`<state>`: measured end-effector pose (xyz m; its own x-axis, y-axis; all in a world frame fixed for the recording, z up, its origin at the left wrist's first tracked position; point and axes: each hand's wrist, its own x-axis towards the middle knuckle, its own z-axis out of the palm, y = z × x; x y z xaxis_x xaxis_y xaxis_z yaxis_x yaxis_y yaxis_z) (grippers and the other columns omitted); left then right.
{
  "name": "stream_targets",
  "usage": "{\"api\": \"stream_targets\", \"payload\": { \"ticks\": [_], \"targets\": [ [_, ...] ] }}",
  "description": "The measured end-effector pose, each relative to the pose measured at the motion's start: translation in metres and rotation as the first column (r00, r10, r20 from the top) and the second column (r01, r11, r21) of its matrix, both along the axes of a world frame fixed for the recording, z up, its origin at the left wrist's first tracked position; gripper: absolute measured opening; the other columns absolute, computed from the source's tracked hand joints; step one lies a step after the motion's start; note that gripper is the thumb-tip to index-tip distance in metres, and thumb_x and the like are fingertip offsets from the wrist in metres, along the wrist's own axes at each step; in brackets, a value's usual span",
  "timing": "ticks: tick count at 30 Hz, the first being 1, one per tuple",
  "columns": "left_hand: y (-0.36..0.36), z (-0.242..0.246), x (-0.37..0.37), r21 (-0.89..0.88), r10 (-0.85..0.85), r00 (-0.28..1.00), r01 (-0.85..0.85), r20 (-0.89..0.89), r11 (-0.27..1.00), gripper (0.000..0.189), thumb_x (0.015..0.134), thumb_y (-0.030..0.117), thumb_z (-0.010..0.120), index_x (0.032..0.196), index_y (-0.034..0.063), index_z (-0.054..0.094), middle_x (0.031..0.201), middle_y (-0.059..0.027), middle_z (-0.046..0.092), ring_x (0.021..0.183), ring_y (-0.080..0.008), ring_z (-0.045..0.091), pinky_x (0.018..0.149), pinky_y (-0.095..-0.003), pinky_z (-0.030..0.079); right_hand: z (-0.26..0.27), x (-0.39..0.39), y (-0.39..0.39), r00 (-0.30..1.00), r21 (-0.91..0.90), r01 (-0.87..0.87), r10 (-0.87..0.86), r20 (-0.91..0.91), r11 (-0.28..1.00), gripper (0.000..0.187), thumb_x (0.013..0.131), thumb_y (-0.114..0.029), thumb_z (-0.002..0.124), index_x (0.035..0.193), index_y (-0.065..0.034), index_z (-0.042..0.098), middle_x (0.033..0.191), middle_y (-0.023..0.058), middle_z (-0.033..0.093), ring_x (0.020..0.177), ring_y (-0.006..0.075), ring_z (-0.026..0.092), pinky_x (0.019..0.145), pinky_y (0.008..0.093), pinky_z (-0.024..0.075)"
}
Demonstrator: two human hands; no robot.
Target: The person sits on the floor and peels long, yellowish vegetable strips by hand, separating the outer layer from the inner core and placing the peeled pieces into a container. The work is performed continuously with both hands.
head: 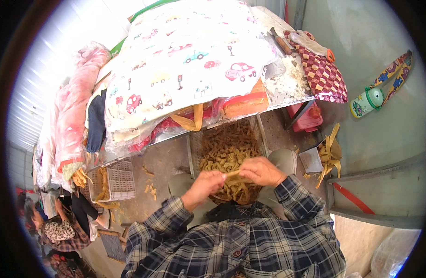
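Note:
A short, flat yellow-brown strip (233, 173) is stretched between my two hands. My left hand (205, 186) pinches its left end between thumb and fingers, and my right hand (262, 171) grips the other end. Below them, between my knees, a plastic crate (263, 135) holds a heap of folded or knotted yellow-brown pieces (230, 153). The pieces farther back look darker brown. My forearms hide part of my lap, and my fingers cover the ends of the strip.
A worktable (286, 81) carries a car-print cushion (185, 55), a wooden-handled knife (280, 41) and a work glove (312, 44). More strips lie in a crate (120, 182) at left and a small box (311, 160) at right. A person (63, 226) sits at far left near a stool (111, 245).

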<state>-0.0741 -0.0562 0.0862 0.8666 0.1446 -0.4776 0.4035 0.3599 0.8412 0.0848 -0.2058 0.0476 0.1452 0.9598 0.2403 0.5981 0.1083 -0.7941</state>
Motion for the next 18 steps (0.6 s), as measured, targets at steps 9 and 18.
{"api": "stream_targets", "payload": {
  "ticks": [9,18],
  "targets": [
    [0.052,0.006,0.072,0.359,0.115,0.982,-0.163,0.152,0.919,0.029,0.089,0.029,0.048,0.069,0.0082,0.052,0.052,0.0066,0.038,0.045,-0.0035,0.031,0.041,-0.0178,0.023,0.018,0.039,0.054,0.940,0.011,0.281,-0.273,-0.204,0.960,0.017,0.089,-0.019,0.046,0.093,-0.0043,0.052,0.068,0.0058,0.049,0.062,0.0151,0.050,0.054,0.0280,0.0406],
    [-0.001,-0.125,0.002,0.022,0.029,0.995,-0.027,-0.092,0.999,0.040,0.092,0.043,0.034,0.099,0.0069,0.051,0.087,-0.0061,0.060,0.076,-0.0147,0.058,0.067,-0.0227,0.048,-0.036,-0.031,0.020,0.359,-0.095,0.100,-0.125,-0.925,0.991,0.035,0.089,-0.019,0.049,0.120,-0.0042,0.041,0.091,0.0037,0.057,0.066,0.0053,0.046,0.059,0.0181,0.0399]
  ]
}}
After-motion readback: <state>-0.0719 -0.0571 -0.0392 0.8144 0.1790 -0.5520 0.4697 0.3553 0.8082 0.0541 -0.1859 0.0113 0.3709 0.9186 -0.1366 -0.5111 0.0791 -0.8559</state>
